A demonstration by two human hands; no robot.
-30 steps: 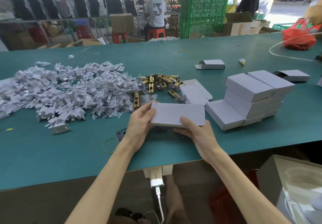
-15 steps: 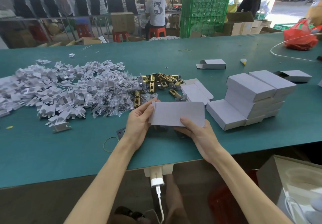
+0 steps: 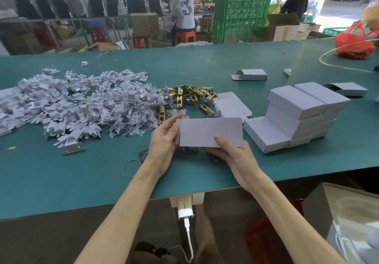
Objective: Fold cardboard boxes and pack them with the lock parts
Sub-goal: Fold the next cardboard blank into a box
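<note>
Head view: several boxes look done, many parts unpacked.
Left hand [image 3: 164,140] and right hand [image 3: 235,155] pinch a white box [image 3: 209,131] over the near counter [image 3: 82,177]; folded boxes [image 3: 303,116] stacked right, brass lock parts [image 3: 184,97] loose beyond.

One cam only, worn on the person's head, wide-angle, pitched forward and down. It sits close over the near edge of the green table [image 3: 61,181]. Forearms fill the bottom; left hand [image 3: 164,140] and right hand [image 3: 235,157] grip the cardboard box [image 3: 209,132] at frame centre. Green crates [image 3: 242,9] far off at top.
</note>
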